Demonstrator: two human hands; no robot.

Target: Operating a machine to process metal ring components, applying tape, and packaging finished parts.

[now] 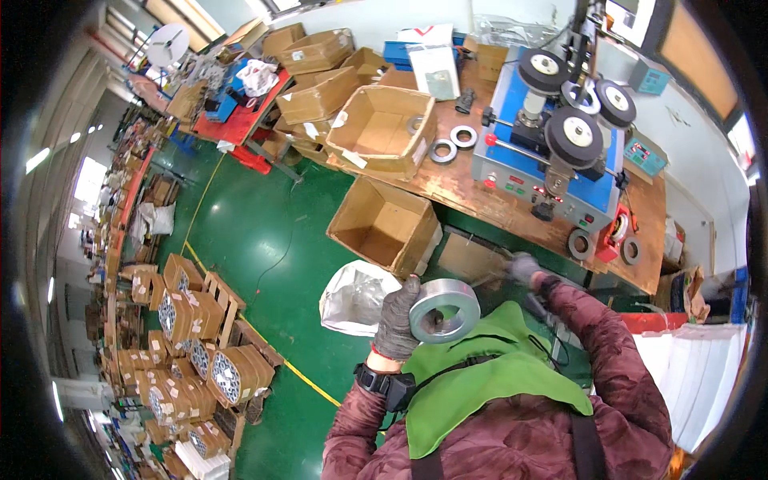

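My left hand (396, 322), in a dark grey glove, is closed on the rim of a thick silver metal ring (445, 310) in front of my green apron (500, 360). My right hand (524, 270), gloved in grey, reaches out below the bench's front edge; motion smears its fingers, so I cannot make out whether it holds anything. On the wooden bench (456, 188) stands a blue-topped machine (500, 128) with several black rollers (574, 136). Two flat rings (463, 137) lie left of it, and a dark ring (579, 244) sits near its front right.
An open cardboard box (380, 124) rests on the bench's left end; another box (376, 224) stands lower beside a white sack (356, 300). A red tape dispenser (614, 232) is at the bench's right. Taped cartons (240, 372) stand on pallets at left. Cables hang near my right arm.
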